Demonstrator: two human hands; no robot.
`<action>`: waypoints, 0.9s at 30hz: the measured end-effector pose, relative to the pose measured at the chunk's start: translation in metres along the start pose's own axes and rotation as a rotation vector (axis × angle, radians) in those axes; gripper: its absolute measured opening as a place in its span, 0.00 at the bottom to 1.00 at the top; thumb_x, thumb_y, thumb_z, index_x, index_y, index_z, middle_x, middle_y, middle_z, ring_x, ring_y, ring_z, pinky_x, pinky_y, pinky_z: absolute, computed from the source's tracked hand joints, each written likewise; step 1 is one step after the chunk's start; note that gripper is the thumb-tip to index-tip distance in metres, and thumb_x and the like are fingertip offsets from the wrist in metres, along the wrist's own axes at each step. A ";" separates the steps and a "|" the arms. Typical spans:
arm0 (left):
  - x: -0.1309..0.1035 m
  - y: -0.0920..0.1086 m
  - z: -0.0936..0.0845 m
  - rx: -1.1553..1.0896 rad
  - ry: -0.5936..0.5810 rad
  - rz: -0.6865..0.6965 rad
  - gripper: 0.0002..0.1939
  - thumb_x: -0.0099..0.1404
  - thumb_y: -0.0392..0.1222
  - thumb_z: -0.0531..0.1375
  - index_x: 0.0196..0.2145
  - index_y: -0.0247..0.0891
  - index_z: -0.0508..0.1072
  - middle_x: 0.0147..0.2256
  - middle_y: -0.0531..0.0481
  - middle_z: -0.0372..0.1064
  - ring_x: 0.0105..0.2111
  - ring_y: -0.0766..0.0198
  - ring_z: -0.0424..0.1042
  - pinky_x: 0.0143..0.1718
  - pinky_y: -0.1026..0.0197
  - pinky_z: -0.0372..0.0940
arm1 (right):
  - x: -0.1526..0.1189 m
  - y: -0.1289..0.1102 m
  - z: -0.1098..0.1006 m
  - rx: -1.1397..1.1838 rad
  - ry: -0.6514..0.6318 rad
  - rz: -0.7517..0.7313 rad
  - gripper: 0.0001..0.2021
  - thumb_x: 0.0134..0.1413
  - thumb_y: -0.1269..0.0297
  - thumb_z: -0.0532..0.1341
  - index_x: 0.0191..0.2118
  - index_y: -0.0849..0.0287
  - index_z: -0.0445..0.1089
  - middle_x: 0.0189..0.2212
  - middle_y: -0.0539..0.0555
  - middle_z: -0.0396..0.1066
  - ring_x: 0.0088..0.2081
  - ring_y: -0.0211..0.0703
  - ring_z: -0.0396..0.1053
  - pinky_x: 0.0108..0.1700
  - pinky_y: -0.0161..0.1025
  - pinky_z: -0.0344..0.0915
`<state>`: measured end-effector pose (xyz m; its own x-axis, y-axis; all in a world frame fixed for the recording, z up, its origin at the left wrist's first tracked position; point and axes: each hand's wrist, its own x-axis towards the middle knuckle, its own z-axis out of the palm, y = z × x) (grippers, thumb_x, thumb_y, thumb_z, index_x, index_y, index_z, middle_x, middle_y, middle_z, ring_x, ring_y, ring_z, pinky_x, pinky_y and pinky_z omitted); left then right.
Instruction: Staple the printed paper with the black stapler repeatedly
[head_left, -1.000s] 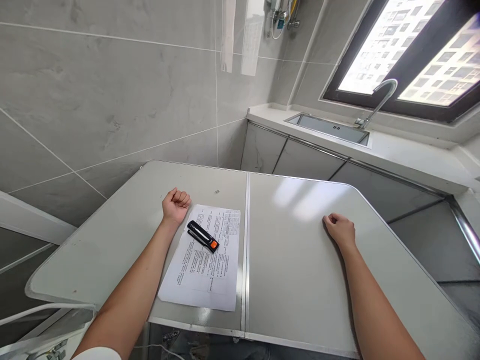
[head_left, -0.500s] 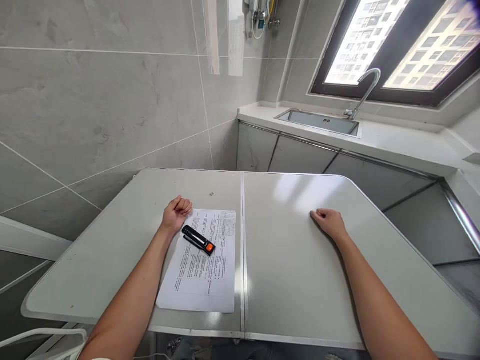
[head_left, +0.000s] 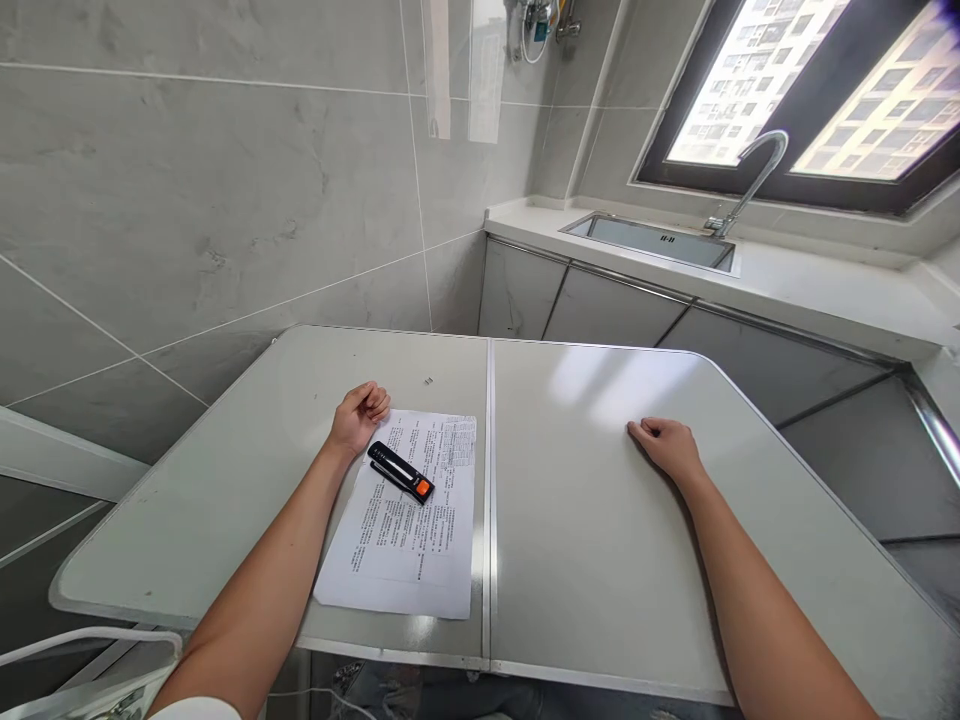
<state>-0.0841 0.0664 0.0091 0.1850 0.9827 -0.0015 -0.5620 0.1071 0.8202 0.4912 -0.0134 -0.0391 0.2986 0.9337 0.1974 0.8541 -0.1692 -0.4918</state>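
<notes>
My left hand [head_left: 360,415] rests on the table in a loose fist, beside the top left corner of a printed sheet of paper [head_left: 405,580]. On that paper lies a black stapler [head_left: 400,472] with an orange patch at one end, slanting down to the right, apart from my fingers. My right hand [head_left: 664,445] is closed too, resting on the right half of the table, with nothing seen in it. A few tiny metal bits [head_left: 428,381], which look like staples, lie beyond the paper.
The pale folding table [head_left: 585,560] has a metal seam down its middle. Behind it are a tiled wall [head_left: 225,200] and a counter [head_left: 810,285] with a sink [head_left: 652,243] and a faucet [head_left: 757,165]. A white chair rail [head_left: 90,635] shows at lower left.
The view has shifted slightly, so the surroundings sit a little differently in it. Both hands, the stapler and the paper keep their places on the table.
</notes>
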 end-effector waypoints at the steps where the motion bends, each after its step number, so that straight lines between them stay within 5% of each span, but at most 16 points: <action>1: 0.000 0.000 0.000 -0.014 0.018 -0.010 0.20 0.66 0.40 0.63 0.22 0.39 0.57 0.21 0.56 0.46 0.19 0.69 0.52 0.20 0.66 0.52 | 0.000 -0.001 0.000 -0.001 -0.003 -0.004 0.23 0.53 0.46 0.56 0.20 0.54 0.46 0.18 0.47 0.47 0.24 0.37 0.48 0.29 0.37 0.51; 16: 0.003 -0.003 -0.002 -0.007 -0.034 0.012 0.26 0.69 0.46 0.64 0.19 0.38 0.55 0.19 0.55 0.49 0.18 0.70 0.53 0.19 0.65 0.52 | 0.002 0.007 0.002 -0.001 -0.035 -0.015 0.23 0.53 0.46 0.57 0.20 0.54 0.48 0.18 0.47 0.47 0.24 0.38 0.49 0.30 0.38 0.51; 27: 0.002 -0.003 -0.001 0.005 -0.037 0.029 0.20 0.65 0.40 0.62 0.19 0.37 0.59 0.20 0.54 0.49 0.19 0.69 0.52 0.19 0.66 0.53 | 0.002 0.005 0.001 0.003 -0.017 -0.024 0.23 0.53 0.46 0.57 0.19 0.54 0.47 0.18 0.47 0.47 0.24 0.38 0.49 0.30 0.38 0.52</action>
<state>-0.0832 0.0686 0.0062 0.1980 0.9792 0.0436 -0.5633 0.0773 0.8226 0.4958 -0.0125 -0.0422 0.2707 0.9428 0.1943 0.8594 -0.1457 -0.4901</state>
